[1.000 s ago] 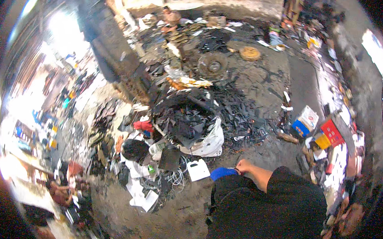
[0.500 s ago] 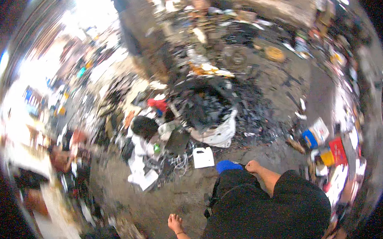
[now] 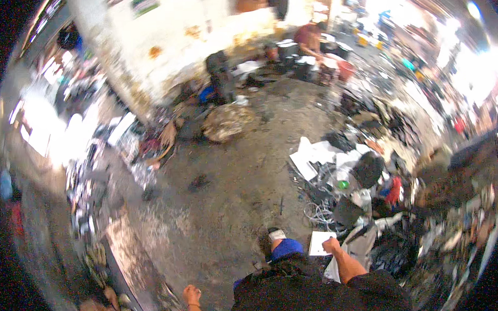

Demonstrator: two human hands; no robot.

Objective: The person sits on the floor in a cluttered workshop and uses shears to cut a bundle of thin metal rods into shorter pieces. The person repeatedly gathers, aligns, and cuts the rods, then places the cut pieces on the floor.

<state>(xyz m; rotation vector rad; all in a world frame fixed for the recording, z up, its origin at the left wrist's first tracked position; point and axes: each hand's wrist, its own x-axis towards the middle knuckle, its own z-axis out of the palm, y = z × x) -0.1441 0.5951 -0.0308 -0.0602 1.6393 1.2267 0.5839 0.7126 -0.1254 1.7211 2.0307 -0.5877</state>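
Observation:
My left hand (image 3: pixel 192 294) hangs low over the floor, its fingers loosely curled with nothing seen in them. A thin dark band circles that wrist. In front of my body, my right hand (image 3: pixel 331 245) makes a fist, and nothing shows in it. Just behind that fist in the view lies a white jug (image 3: pixel 318 243) on the floor; no contact can be made out. A shoe and blue cloth (image 3: pixel 287 247) show below my black shirt. Beside the jug is a tangle of pale cord (image 3: pixel 318 212).
A scrap heap with white sheets (image 3: pixel 309 156) and a black round piece (image 3: pixel 367 170) lies ahead right. Black bags (image 3: pixel 395 252) are at right. A pale lumpy sack (image 3: pixel 227 122) sits by the stained wall (image 3: pixel 168 40). Farther off, a person (image 3: pixel 309 39) bends near a red bucket (image 3: pixel 345 70).
My view has swung left, so the scrap heap and jug now lie farther right and the wall and another person show. Both hands have shifted with my body and stay curled.

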